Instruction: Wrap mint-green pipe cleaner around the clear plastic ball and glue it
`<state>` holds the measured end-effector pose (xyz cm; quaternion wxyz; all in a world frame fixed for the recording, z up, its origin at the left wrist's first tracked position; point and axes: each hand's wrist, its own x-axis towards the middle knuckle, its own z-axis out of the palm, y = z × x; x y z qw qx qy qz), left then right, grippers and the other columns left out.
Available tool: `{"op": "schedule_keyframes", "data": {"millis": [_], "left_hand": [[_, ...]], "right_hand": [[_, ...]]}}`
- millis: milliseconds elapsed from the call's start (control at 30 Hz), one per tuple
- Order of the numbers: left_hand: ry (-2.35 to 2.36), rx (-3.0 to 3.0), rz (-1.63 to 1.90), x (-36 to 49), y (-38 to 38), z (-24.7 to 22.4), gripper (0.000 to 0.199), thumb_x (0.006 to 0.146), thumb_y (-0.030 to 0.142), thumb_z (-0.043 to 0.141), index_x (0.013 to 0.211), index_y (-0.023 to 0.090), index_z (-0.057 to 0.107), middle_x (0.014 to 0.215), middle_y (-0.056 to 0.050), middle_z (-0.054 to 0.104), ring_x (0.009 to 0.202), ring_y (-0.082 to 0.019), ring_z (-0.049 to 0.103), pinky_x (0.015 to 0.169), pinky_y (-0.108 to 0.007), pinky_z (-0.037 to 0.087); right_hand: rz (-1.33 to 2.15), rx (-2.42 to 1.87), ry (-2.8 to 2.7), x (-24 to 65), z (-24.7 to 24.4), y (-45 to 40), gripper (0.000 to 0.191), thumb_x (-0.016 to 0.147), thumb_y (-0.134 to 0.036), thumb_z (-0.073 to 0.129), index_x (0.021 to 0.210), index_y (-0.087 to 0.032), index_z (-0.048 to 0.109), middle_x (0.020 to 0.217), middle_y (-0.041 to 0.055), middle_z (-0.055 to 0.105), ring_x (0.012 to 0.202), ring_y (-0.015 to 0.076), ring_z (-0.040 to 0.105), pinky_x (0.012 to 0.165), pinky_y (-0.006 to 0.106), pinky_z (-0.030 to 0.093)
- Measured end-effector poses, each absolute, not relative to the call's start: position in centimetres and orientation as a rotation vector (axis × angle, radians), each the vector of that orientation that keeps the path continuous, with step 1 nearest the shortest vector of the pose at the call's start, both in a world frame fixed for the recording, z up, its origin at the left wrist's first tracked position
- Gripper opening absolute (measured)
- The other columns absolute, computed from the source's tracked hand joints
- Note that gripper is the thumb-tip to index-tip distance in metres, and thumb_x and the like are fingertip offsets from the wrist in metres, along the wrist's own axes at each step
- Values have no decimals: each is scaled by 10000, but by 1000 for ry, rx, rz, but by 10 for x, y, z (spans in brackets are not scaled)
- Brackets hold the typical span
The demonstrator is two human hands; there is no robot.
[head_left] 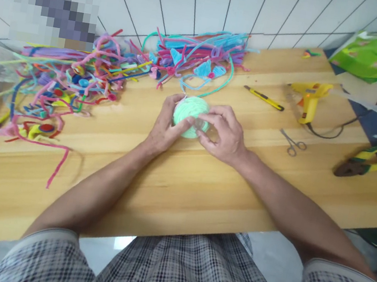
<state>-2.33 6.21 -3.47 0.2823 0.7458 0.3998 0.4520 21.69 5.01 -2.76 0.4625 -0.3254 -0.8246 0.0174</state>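
Observation:
A mint-green ball of yarn (193, 108) is between my two hands over the middle of the wooden table. My left hand (166, 128) is closed round its left side, the thumb lying across the front. On the right side, my right hand (224, 135) has its fingers bent and gripping the ball, thumb below and index finger above. Between the fingertips is a small pale patch, too blurred to name. Just behind the ball lie light-blue and green pipe cleaners (214, 88).
Pipe cleaners heap at the left (76, 80) and back (203, 48). To the right lie a yellow utility knife (264, 98), small scissors (292, 143), a corded yellow glue gun (309, 100) and yellow-green-handled pliers (367, 160). A green plastic bag (375, 58) sits beyond the table's right end.

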Motion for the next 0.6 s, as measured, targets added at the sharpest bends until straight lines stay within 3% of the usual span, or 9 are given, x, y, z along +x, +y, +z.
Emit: {"op": "schedule_keyframes", "data": {"millis": [467,600], "left_hand": [[1066,1941,1189,-24,64,-29,748,983,835,691,1418,260,492,1390,-122,666,1307,-302,700,1121,-458,617],[1122,1951,1212,-27,66,-29,867,926,895,706,1489,261,521,1420,-125,667,1287,-305,712,1121,-461,616]], "right_hand": [[-8,-660,-2020,214,-25,50,354,1014,-321,753,1363,-273,714,1232,102,749,1117,272,756,937,448,684],[17,-706,-2062,217,-25,53,335,1035,-388,726,1353,-282,728,1244,103,756,1140,277,761,941,461,684]]}}
